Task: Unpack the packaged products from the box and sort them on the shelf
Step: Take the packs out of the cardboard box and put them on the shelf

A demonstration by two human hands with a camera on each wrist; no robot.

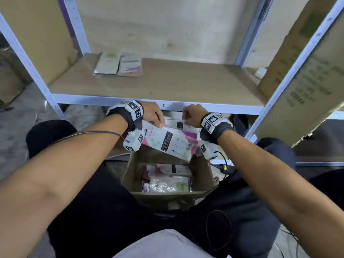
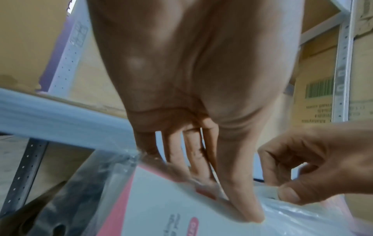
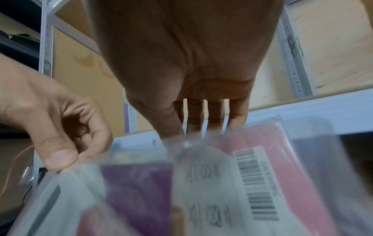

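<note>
Clear plastic wraps the packets that both hands hold above the open cardboard box, and only the wrist views show how: the head view gives mostly knuckles. From the left wrist, the left hand has its thumb pressed on the white-and-pink face of the top packet, its fingers behind the upper edge, a pinch around it. From the right wrist, the right hand has its fingers curled over the far edge of a pink packet with a barcode label (the print is too blurred to read), so it grips too. The head view alone shows more packets lying in the box, which stands on the floor between the person's knees, and two packets side by side at the back left of the wooden shelf. A large carton leans against the shelf's right upright, covering that end.
</note>
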